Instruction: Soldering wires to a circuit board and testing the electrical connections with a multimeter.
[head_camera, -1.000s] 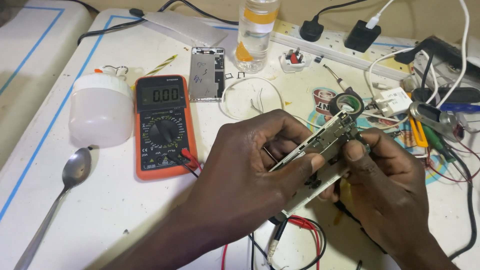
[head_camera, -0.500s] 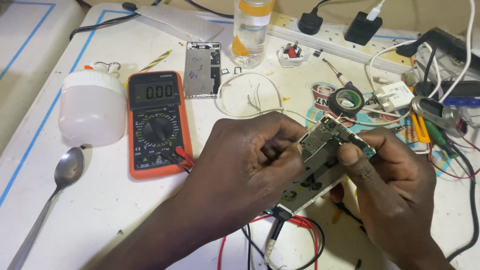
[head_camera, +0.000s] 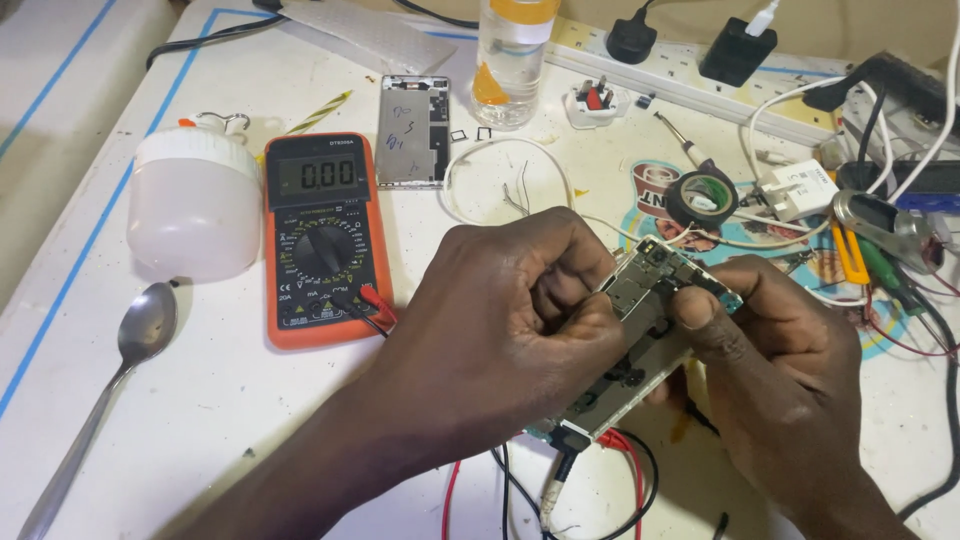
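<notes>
— Both hands are on one thing in the head view, right?

— Yes. The left hand (head_camera: 500, 320) and the right hand (head_camera: 790, 350) meet over a phone circuit board (head_camera: 640, 340), held tilted above the white table (head_camera: 200, 430), just right of the middle. The left hand's fingers are curled in tight against the board's upper left edge; whether they pinch a small tool I cannot tell. The right hand clamps the board's upper end, its thumb pressed on top.

— What hangs from the board?

— A plug sits at its lower end, with a cable running down; red and black leads (head_camera: 630, 480) loop on the table beneath.

— And to the left?

— An orange multimeter (head_camera: 320, 240) lies flat, near the left wrist, with its probes plugged in at the bottom. Beside it stands a white bulb (head_camera: 195, 205), and a metal spoon (head_camera: 120, 370) lies below the bulb.

— Farther back?

— A silver phone back frame (head_camera: 413, 130) lies flat, a clear bottle (head_camera: 512, 60) with an orange cap stands next to it, and a roll of black tape (head_camera: 702, 198) sits right of those, close to the board's top end. A white power strip (head_camera: 680, 85) runs along the far edge.
</notes>
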